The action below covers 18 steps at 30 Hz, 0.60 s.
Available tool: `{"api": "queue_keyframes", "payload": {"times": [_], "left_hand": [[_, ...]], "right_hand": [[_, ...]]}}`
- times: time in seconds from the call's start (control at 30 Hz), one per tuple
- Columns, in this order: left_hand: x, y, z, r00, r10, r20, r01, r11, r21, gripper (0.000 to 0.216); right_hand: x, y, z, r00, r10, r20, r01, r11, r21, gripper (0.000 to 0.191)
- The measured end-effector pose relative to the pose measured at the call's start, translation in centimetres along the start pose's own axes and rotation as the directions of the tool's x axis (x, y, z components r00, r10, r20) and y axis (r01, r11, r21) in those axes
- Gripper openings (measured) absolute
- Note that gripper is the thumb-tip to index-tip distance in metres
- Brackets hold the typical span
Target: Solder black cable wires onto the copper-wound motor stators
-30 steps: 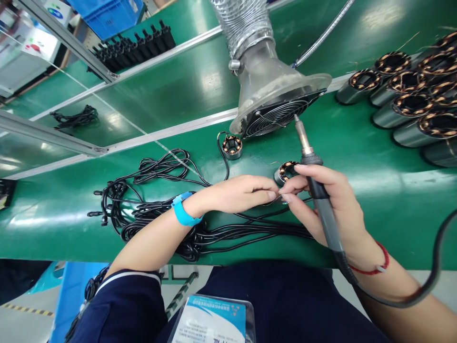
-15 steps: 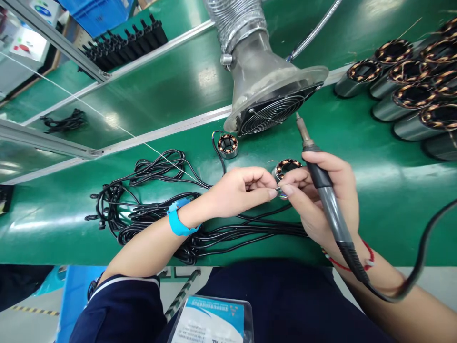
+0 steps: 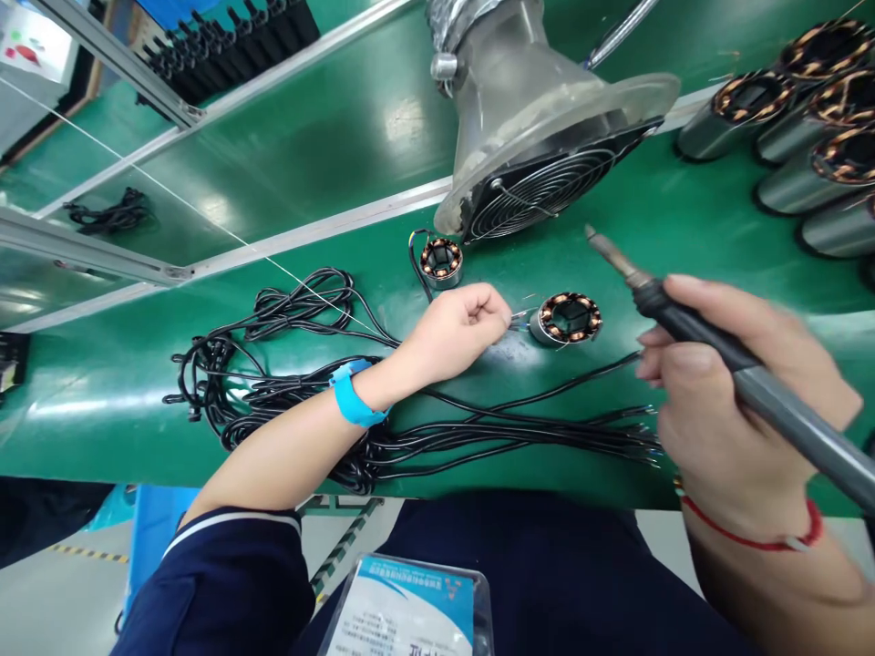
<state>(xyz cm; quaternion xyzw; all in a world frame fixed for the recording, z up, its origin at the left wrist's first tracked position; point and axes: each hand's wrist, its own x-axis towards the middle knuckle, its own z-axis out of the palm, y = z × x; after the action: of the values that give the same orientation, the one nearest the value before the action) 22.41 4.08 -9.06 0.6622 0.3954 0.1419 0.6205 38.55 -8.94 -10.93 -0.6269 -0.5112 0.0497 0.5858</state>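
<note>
In the middle of the frame, our left hand point(image 3: 458, 330) is pinching its fingers point(image 3: 499, 321) together on thin wires point(image 3: 522, 319), which are running rightward to a copper-wound ring point(image 3: 557, 337). That ring is sitting on the green bench point(image 3: 123, 383), just right of centre, with its open end facing up. At the right of the frame, our right hand point(image 3: 745, 410) is wrapping its fingers around the grey handle of a soldering iron point(image 3: 797, 410), whose tip is pointing to the upper left and standing apart from the ring. A second wound ring point(image 3: 441, 281) is sitting above our left hand, with a black lead curving beside it. Across the left and lower middle, black cables point(image 3: 287, 392) are lying in loops, and their bundled ends are stretching toward our right hand. In the upper middle, a cloudy funnel point(image 3: 506, 100) is hanging over the bench, its wire fan grille point(image 3: 547, 196) facing down toward us. Metal cylinders point(image 3: 848, 223) topped with copper windings are crowding the upper right, while black fittings point(image 3: 239, 46) are standing in rows at the upper left.
</note>
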Motion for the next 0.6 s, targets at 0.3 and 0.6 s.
{"api": "queue_keyframes", "payload": {"times": [0.3, 0.6], "left_hand": [[1.0, -1.4, 0.0, 0.995, 0.089, -0.04, -0.086, 0.993, 0.075, 0.016], [1.2, -1.3, 0.0, 0.993, 0.11, -0.039, -0.107, 0.992, 0.07, 0.019]], "right_hand": [[-1.4, 2.0, 0.3, 0.967, -0.255, -0.006, 0.255, 0.967, 0.009, 0.024], [-1.4, 1.9, 0.3, 0.971, -0.238, 0.039, 0.238, 0.971, 0.006, 0.016]]}}
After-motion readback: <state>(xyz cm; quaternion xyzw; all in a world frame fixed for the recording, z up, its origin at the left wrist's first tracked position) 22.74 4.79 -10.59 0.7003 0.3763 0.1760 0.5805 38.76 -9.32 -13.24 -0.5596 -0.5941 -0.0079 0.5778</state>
